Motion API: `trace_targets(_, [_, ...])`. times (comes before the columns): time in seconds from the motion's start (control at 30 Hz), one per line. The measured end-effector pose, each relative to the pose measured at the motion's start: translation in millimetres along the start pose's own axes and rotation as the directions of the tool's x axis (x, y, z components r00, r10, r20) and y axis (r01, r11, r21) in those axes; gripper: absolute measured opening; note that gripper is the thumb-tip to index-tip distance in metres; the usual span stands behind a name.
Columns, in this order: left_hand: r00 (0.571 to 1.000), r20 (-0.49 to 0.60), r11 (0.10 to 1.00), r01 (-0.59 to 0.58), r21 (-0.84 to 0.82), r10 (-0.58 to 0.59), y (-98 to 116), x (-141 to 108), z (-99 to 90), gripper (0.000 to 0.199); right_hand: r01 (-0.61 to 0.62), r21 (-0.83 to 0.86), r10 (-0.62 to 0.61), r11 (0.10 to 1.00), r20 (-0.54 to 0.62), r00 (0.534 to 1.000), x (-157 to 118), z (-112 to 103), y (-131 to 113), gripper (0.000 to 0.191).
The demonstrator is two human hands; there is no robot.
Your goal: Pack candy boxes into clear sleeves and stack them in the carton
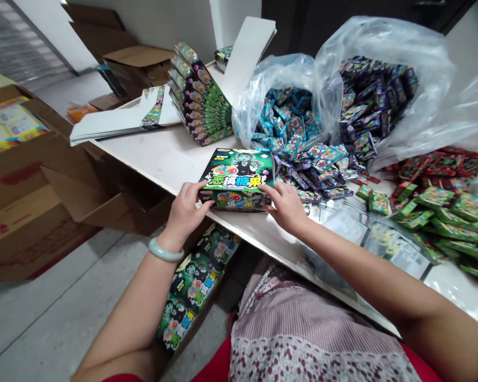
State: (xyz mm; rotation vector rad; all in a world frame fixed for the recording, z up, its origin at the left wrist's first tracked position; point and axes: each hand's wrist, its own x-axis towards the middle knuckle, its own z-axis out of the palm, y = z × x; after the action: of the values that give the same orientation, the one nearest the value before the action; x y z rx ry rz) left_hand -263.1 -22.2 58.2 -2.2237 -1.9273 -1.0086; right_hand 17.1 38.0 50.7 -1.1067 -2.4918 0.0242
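A green and black printed candy box (239, 172) with its lid down sits at the front edge of the white table. My left hand (189, 208) grips its left front corner, thumb below and fingers on top. On the right front corner, my right hand (284, 204) holds it the same way, fingertips on the lid edge. Small blue candy packs (289, 119) and purple candy packs (298, 178) lie just behind and to the right of the box.
Clear plastic bags (434, 63) of packs stand at the back. Red packs (434, 164) and green packs (462, 223) pile up at right. Fanned printed cartons (203, 101) and white card strips (111, 124) lie left. Below the table edge, a carton holds several finished boxes (199, 276). Cardboard boxes (32, 233) stand left.
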Motion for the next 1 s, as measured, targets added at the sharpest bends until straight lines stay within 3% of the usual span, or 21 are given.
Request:
trace_targets(0.2, [0.997, -0.032, 0.993, -0.062, 0.104, 0.065, -8.7, -14.1, 16.9, 0.045, 0.005, -0.052, -0.007, 0.999, -0.037, 0.999, -11.9, 26.7, 5.9, 0.043])
trace_targets(0.43, [0.996, -0.083, 0.992, -0.036, 0.120, 0.046, -14.8, -27.6, 36.0, 0.047, -0.018, -0.032, 0.016, 0.999, -0.061, 0.998, -17.8, 36.8, 9.9, 0.039])
trace_targets(0.6, [0.991, -0.072, 0.991, 0.106, -0.078, -0.111, -14.6, -31.7, 36.8, 0.048, -0.039, 0.013, 0.040, 0.999, -0.086, 0.995, -21.5, 41.5, 12.2, 0.040])
trace_targets(0.7, [0.949, -0.042, 0.893, 0.277, -0.356, -0.311, -15.0, -35.4, 32.5, 0.052, -0.039, 0.043, 0.044, 0.998, -0.104, 0.994, -22.7, 42.9, 12.3, 0.041])
trace_targets(0.77, [0.914, -0.007, 0.814, 0.356, -0.459, -0.405, -16.5, -37.7, 30.6, 0.040, -0.053, 0.072, 0.061, 0.996, -0.110, 0.992, -23.3, 43.1, 11.1, 0.042])
trace_targets(0.87, [0.902, 0.030, 0.792, 0.394, -0.466, -0.431, -19.6, -38.9, 31.6, 0.015, -0.097, 0.141, 0.110, 0.985, -0.085, 0.990, -25.1, 42.6, 7.2, 0.045])
trace_targets(1.0, [0.891, 0.015, 0.785, 0.407, -0.467, -0.453, -22.2, -37.1, 36.2, 0.012, -0.191, 0.264, 0.199, 0.945, 0.000, 0.980, -28.4, 42.8, 0.4, 0.052])
